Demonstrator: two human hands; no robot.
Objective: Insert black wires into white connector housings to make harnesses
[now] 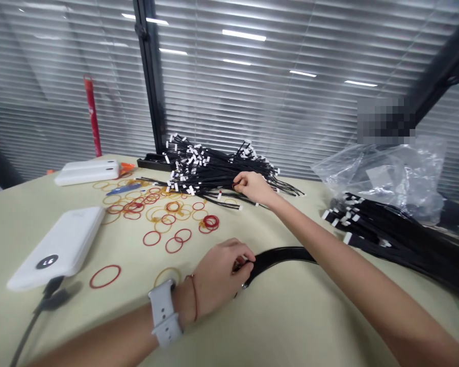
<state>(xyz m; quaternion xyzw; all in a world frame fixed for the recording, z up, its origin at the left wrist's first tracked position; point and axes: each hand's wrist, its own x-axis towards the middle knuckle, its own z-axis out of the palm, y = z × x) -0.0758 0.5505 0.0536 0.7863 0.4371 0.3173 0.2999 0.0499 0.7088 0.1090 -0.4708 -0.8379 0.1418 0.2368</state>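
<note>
My left hand (225, 270), with a pale watch band at the wrist, is closed around one end of a flat black cable bundle (279, 255). The bundle runs right and passes under my right forearm. Farther off, my right hand (254, 187) pinches at the front of a large pile of thin black cables (214, 165) with white connectors. Something small and reddish shows at its fingertips, too small to make out. Several red and yellow rubber bands (152, 238) lie scattered to the left of both hands.
Two white power banks (61, 247) rest at the left, the nearer with a cable plugged in. At right lie more black cables (405, 234) beside a clear plastic bag (401, 173). A window with blinds (252, 76) stands behind the table.
</note>
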